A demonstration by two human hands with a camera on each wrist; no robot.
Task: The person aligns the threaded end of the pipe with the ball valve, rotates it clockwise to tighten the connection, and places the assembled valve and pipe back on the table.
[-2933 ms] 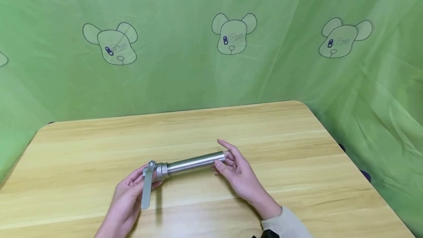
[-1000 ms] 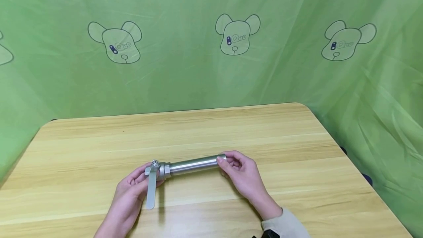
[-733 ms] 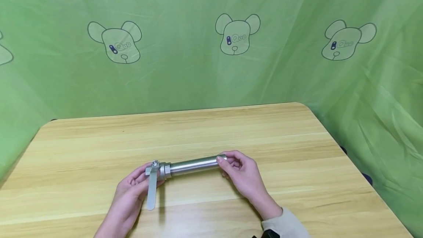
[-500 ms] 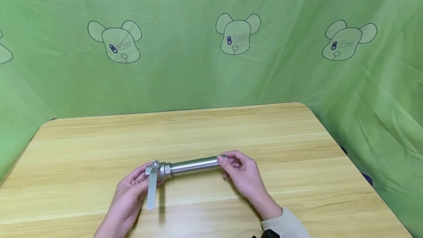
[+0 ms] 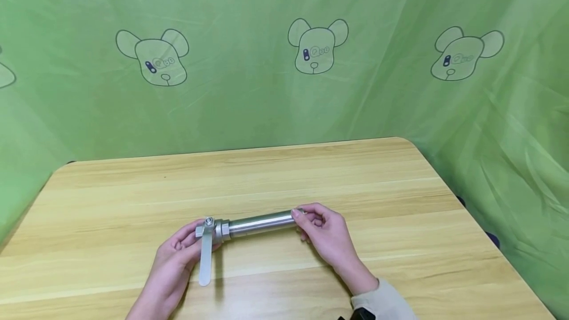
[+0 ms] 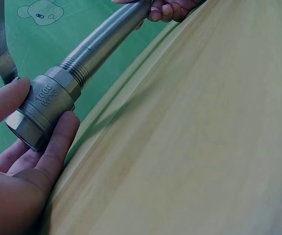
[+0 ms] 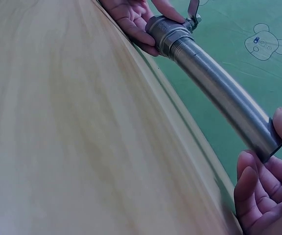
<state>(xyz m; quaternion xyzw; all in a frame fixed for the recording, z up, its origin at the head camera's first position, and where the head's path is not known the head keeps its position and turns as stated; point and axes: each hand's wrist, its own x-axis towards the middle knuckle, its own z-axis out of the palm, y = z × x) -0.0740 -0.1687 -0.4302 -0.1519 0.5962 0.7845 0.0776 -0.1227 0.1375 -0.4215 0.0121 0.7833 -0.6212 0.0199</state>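
Grips a steel valve [image 6: 48, 105] in the left hand [image 5: 173, 263], with the thumb [image 6: 9, 100] against its upper side and fingers [image 6: 62, 129] underneath. Pinches the free end of a smooth metal pipe [image 5: 262, 223] with the right hand [image 5: 329, 236], between thumb and curled fingers. Bridges the space between the two hands with valve and pipe joined end to end, slanting slightly up toward the right hand in the head view. Shows a short run of thread [image 6: 73, 71] where pipe meets collar [image 6: 64, 81], just beside the left hand. Bears raised lettering on the valve, with "1000" readable. Points a flat grey lever [image 5: 205, 260] from the top of the valve toward the person, across the left hand. Holds everything above the wood-grain desk [image 5: 266, 177], casting a narrow shadow [image 5: 219, 280] near the left hand. Beyond both hands, runs up to green cloth [image 5: 244, 107] printed with outlined bear heads [image 5: 314, 58]. Wears a pale sleeve [image 5: 384, 302] behind the right hand, with a partly visible black item [image 5: 362, 314] at the cuff.
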